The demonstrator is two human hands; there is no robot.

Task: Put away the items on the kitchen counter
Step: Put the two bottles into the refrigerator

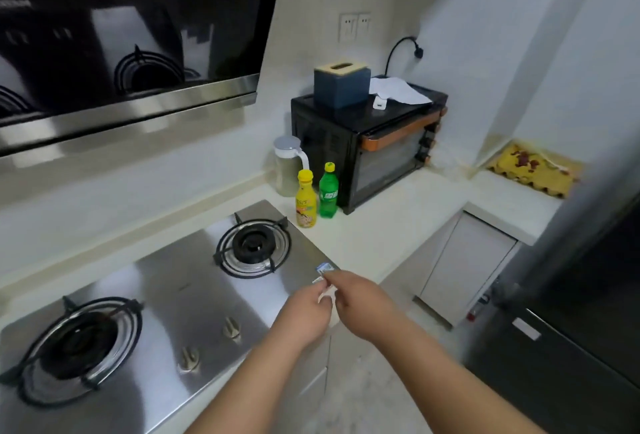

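My left hand (304,312) and my right hand (360,298) meet over the front right corner of the steel gas hob (180,295). Between their fingertips they pinch a small white and blue packet (325,272); its lower part is hidden by the fingers. Farther back on the white counter (381,225) stand a yellow bottle (306,203) and a green soda bottle (328,194), side by side, with a lidded clear jug (288,167) behind them. All three are well beyond my hands.
A black toaster oven (367,153) sits at the back of the counter, carrying a blue tissue box (341,85), a white cloth (398,89) and a small white object (379,102). An egg carton (533,170) lies on the right ledge. A dark fridge (571,312) stands at the right.
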